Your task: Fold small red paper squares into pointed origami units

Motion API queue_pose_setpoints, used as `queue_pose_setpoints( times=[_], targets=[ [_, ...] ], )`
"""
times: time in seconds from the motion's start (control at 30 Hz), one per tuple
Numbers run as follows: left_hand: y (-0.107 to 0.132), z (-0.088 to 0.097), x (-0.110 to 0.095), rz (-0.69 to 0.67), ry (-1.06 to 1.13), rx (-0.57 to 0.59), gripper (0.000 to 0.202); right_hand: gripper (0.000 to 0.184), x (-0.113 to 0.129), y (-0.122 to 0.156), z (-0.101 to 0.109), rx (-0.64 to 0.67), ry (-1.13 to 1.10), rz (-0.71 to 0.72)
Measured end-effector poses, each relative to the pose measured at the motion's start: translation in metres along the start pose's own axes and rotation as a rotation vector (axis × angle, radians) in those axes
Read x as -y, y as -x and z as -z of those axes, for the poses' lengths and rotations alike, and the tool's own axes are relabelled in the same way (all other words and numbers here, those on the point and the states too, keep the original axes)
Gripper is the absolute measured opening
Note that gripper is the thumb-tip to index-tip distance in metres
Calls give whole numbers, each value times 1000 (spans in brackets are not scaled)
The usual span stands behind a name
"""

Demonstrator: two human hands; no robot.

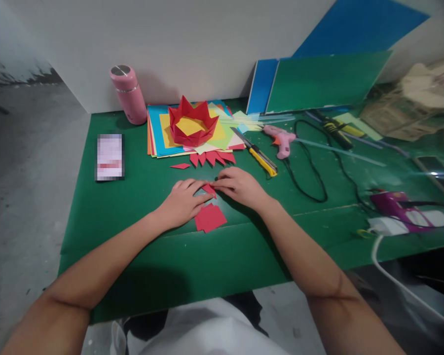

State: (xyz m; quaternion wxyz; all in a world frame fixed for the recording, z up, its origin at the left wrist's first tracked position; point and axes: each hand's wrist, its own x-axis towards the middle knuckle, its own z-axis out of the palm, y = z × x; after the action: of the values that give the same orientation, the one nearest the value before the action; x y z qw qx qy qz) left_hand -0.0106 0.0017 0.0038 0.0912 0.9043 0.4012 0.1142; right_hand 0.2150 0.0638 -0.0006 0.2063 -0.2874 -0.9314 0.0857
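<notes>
Between my hands, a small folded piece of red paper [209, 189] lies against the green table. My left hand [185, 201] presses on its left side, thumb and fingers on the paper. From the right, my right hand [239, 186] pinches the upper corner with its fingertips. Just below sits a small stack of red paper squares [210, 218]. Above my hands are several folded red paper pieces [211, 158] in a row, with one red pointed piece [180, 166] apart to the left. A red folded-paper ring with points [193, 133] stands behind them.
Coloured paper sheets [157, 130] lie under the ring. To their right are a yellow utility knife [261, 160], blade out, and a pink glue gun [280, 140] with a looping black cord. A pink bottle [129, 96] stands back left, and a power strip [388, 226] lies right.
</notes>
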Motion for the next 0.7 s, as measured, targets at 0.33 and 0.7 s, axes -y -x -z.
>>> queue_pose_setpoints(
  times=[0.33, 0.7],
  targets=[
    [1, -1, -1, 8, -31, -11, 32, 30, -1, 3, 5, 69, 48, 16],
    [0, 1, 0, 11, -19, -19, 32, 31, 0, 3, 3, 64, 80, 0]
  ],
)
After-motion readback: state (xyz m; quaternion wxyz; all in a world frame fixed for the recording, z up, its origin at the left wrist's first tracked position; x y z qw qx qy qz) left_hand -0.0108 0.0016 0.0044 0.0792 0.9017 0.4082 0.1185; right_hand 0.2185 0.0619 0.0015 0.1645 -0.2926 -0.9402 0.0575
